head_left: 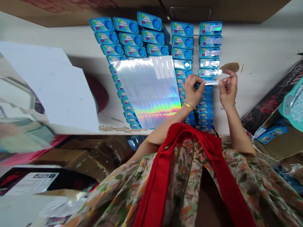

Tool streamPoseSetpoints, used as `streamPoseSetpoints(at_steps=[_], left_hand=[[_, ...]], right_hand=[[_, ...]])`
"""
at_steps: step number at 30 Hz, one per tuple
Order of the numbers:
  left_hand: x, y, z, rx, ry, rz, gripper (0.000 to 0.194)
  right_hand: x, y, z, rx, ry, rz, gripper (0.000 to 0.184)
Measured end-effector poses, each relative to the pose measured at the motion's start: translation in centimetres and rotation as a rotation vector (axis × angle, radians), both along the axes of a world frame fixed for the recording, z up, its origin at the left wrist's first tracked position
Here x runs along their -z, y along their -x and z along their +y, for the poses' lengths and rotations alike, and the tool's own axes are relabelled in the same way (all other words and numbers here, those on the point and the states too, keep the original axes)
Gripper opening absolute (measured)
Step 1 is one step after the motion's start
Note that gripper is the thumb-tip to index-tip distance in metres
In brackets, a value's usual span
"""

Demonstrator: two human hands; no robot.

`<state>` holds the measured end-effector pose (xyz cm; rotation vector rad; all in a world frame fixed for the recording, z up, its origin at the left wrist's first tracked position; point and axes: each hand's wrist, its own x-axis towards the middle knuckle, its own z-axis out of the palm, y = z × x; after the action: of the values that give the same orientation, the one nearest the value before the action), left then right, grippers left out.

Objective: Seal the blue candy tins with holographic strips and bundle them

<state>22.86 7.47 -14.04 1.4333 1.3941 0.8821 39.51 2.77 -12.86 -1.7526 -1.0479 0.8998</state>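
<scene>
My left hand and my right hand pinch opposite ends of a narrow shiny sticker strip. They stretch it flat over one of the blue boxes in the rightmost row. Farther up that row, several boxes carry similar holographic strips across their tops. To the left of my left hand, a holographic sticker sheet lies across other blue boxes, with several pale strip-shaped gaps near its upper right corner. A bracelet circles each wrist.
More rows of blue boxes stand at the back of the white table. Large cardboard borders the far edge. White sheets rise at left; a teal basket and an open carton are at right.
</scene>
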Motion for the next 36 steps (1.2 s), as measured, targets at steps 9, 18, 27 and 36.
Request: streamPoseSetpoints(at_steps=[9,18,27,36], left_hand=[[0.5,-0.2,-0.1,0.059,0.025,0.394,0.02],[0.4,-0.5,0.4,0.095,0.041,0.509,0.01],[0.8,-0.3,0.6,0.056,0.093,0.395,0.024],[0.1,0.1,1.5,0.233,-0.061,0.427,0.043]], right_hand=[[2.1,0.6,0.1,-0.066,-0.028,-0.21,0.05],[4.4,0.2,0.0,-0.092,-0.057,-0.2,0.048],[5.1,1.6,-3.2,-0.1,0.052,-0.199,0.044],[2.7,-0.3,0.6,-0.042,0.117,-0.407,0.073]])
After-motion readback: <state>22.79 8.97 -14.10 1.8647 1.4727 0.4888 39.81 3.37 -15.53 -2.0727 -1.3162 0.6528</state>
